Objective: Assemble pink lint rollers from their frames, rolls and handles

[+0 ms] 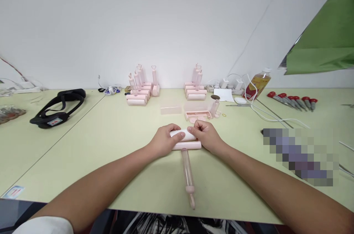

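Observation:
A pale pink lint roller [187, 146] lies on the table with its clear handle [187, 169] pointing toward me. At its head is a white paper roll [188, 135]. My left hand [165, 138] is closed around the left end of the roll, thumb on top. At the right end, my right hand [207, 135] grips the roll with thumb and curled fingers. The fingertips underneath are hidden. Just beyond my hands sit an opened pink roller head [190, 116], a detached clear cover [170, 110] and a short clear handle piece [215, 108].
Several lint rollers [136, 100] stand at the back left, more [196, 95] at the back centre. A black head strap [59, 112] lies left. To the right are a bottle [257, 84], white cables [265, 116], red-capped tubes [293, 102] and a blurred object [298, 156].

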A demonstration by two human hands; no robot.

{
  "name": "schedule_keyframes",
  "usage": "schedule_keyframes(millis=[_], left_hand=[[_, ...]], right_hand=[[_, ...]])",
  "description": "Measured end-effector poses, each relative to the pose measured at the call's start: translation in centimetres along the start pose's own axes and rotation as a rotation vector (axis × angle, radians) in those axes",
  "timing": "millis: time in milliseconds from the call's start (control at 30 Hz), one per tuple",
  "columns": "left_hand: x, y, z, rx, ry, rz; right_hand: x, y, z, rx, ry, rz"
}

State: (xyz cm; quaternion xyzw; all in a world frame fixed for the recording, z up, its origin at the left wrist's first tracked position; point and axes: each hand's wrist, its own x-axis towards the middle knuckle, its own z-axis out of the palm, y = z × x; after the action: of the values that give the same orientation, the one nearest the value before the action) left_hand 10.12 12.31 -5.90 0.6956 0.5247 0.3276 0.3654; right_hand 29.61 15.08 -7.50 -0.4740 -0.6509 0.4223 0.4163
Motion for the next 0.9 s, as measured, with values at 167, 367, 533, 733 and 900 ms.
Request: schedule_keyframes(millis=[167,367,533,733,900], left_hand=[[-0.3,0.4,0.5,0.021,0.048,-0.022],[0.2,0.1,0.8,0.019,0.057,-0.054],[0.3,-0.7,0.4,-0.087,0.011,-0.032],[0.6,-1.3,0.0,-0.272,-0.005,0.006],[1.1,-2.1,-0.5,-0.379,-0.010,-0.037]], right_hand=[[0.2,0.4,0.1,-0.009,0.056,-0.028],[0.0,0.3,0.2,-0.020,0.062,-0.001],[-0.1,0.2,-0.2,-0.043,0.084,-0.013],[0.1,-0.3,-1.1,0.108,-0.059,0.030],[0.2,-0.1,-1.1,0.314,-0.043,0.191]])
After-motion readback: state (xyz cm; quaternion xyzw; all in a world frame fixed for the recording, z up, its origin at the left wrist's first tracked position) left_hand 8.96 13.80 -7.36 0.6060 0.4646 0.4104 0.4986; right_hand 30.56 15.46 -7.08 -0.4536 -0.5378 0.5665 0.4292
